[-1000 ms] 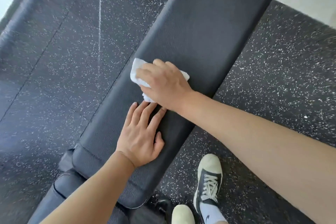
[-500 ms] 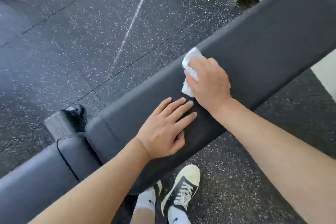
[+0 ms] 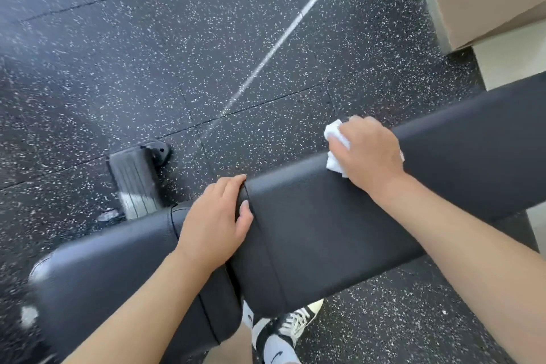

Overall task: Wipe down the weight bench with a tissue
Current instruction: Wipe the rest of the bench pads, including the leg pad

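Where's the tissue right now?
In the head view, right of centre: the tissue sits under the right hand, on the bench pad's far edge.

My arms bare, no sleeves showing. No rings, no watch on my left hand (image 3: 213, 223) or right hand (image 3: 367, 154). Nails short and plain. On my foot, black shoe (image 3: 291, 323) with white laces and pale toe cap. White sock (image 3: 276, 350) above it with small black mark on side. Second white sock partly seen beside it.
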A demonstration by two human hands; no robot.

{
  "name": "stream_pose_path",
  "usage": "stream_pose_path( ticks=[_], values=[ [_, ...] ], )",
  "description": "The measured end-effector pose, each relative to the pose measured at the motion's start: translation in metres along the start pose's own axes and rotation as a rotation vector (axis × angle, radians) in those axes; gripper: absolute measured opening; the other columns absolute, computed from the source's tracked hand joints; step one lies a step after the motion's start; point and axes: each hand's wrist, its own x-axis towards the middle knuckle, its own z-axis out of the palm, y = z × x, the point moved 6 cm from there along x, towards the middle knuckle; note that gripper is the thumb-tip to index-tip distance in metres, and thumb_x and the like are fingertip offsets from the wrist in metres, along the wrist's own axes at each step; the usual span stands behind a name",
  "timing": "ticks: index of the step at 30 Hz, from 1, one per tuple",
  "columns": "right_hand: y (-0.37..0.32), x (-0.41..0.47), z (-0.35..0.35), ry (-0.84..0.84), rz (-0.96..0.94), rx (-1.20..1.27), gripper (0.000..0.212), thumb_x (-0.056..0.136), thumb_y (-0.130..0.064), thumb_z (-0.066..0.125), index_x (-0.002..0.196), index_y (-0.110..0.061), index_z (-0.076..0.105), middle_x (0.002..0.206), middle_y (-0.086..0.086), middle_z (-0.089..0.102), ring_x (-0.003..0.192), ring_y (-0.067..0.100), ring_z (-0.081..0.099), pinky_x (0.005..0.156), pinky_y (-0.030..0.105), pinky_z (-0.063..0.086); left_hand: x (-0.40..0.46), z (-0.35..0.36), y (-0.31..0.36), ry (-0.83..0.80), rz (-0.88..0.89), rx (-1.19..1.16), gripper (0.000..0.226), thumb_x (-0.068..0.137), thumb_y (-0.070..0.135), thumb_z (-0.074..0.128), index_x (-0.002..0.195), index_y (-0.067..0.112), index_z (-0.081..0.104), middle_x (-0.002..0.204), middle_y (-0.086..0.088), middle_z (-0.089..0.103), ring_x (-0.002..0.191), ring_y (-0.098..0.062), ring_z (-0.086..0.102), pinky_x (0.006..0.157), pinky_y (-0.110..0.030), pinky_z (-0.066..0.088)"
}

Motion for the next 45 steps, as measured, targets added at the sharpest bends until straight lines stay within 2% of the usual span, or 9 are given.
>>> stream_pose_path(
  ticks=[7,12,19,24,30,34,39,42,45],
  values=[
    [-0.187,0.005,0.008,-0.202,-0.208,0.248,0.037,0.096,-0.038,0.057,0.069,-0.014,0.064,0.072,0.004,0.058,0.075,0.031,0.056,0.062,0.038,0.037,-0.021,-0.014,-0.056,0.080,-0.134,0.176,0.030,0.098,0.033,0.043,0.086,0.021,0.067,0.086,0.004,0.068,0.084,-0.027,0.060,0.090,-0.046,0.043],
    [-0.184,0.016,0.027,-0.413,-0.294,0.226,0.042,0.100,-0.052,0.045,0.075,-0.022,0.061,0.073,-0.005,0.044,0.083,0.024,0.054,0.066,0.035,0.034,-0.019,-0.013,-0.056,0.160,-0.169,0.169,0.030,0.099,0.031,0.045,0.079,0.021,0.065,0.081,0.002,0.064,0.081,-0.028,0.058,0.084,-0.044,0.044],
    [-0.035,0.049,0.029,-0.630,0.084,0.012,0.040,0.096,-0.044,0.048,0.070,-0.017,0.058,0.078,-0.002,0.065,0.081,0.028,0.063,0.074,0.035,0.052,-0.011,-0.017,-0.052,0.042,-0.260,0.146,0.035,0.101,0.035,0.036,0.081,0.027,0.063,0.081,0.008,0.067,0.084,-0.023,0.060,0.085,-0.041,0.040],
    [-0.127,0.038,0.037,-0.582,-0.072,0.109,0.042,0.095,-0.052,0.039,0.074,-0.023,0.061,0.084,-0.004,0.065,0.082,0.021,0.061,0.068,0.036,0.042,-0.009,-0.016,-0.055,0.042,-0.301,0.116,0.032,0.100,0.034,0.039,0.081,0.029,0.064,0.079,0.009,0.067,0.084,-0.021,0.060,0.087,-0.040,0.039],
    [-0.226,0.027,0.045,-0.547,-0.330,0.203,0.043,0.095,-0.045,0.047,0.063,-0.018,0.045,0.065,-0.003,0.047,0.074,0.026,0.051,0.063,0.036,0.032,-0.011,-0.018,-0.060,-0.004,-0.333,0.044,0.021,0.096,0.024,0.044,0.082,0.031,0.059,0.083,0.010,0.065,0.088,-0.018,0.059,0.087,-0.035,0.037],
    [-0.166,0.035,0.045,-0.549,-0.282,0.247,0.044,0.095,-0.052,0.045,0.062,-0.023,0.043,0.069,-0.006,0.049,0.073,0.019,0.049,0.062,0.036,0.030,-0.003,-0.019,-0.044,0.018,-0.359,-0.028,0.035,0.104,0.036,0.026,0.093,0.032,0.059,0.091,0.014,0.064,0.093,-0.013,0.059,0.095,-0.035,0.035],
    [0.009,0.052,0.038,-0.575,0.007,0.168,0.031,0.082,-0.061,0.040,0.071,-0.039,0.060,0.066,-0.010,0.064,0.066,0.013,0.065,0.060,0.029,0.044,0.024,0.003,0.023,-0.005,-0.312,-0.132,0.034,0.105,0.043,0.029,0.109,0.027,0.060,0.109,0.010,0.063,0.107,-0.021,0.057,0.095,-0.040,0.041],
    [0.073,0.055,0.036,-0.601,0.102,0.153,0.034,0.081,-0.056,0.039,0.070,-0.031,0.059,0.069,-0.003,0.062,0.073,0.022,0.066,0.066,0.036,0.052,0.042,0.017,0.057,-0.014,-0.329,0.007,0.041,0.104,0.045,0.024,0.117,0.028,0.059,0.118,0.011,0.064,0.113,-0.020,0.056,0.107,-0.045,0.034],
    [0.079,0.057,0.040,-0.553,0.080,0.126,0.037,0.087,-0.048,0.041,0.067,-0.023,0.059,0.066,-0.004,0.061,0.073,0.022,0.062,0.060,0.032,0.041,0.054,0.025,0.081,-0.007,-0.360,0.056,0.042,0.103,0.045,0.020,0.107,0.028,0.059,0.110,0.010,0.066,0.108,-0.020,0.058,0.111,-0.050,0.031]
  ],
)
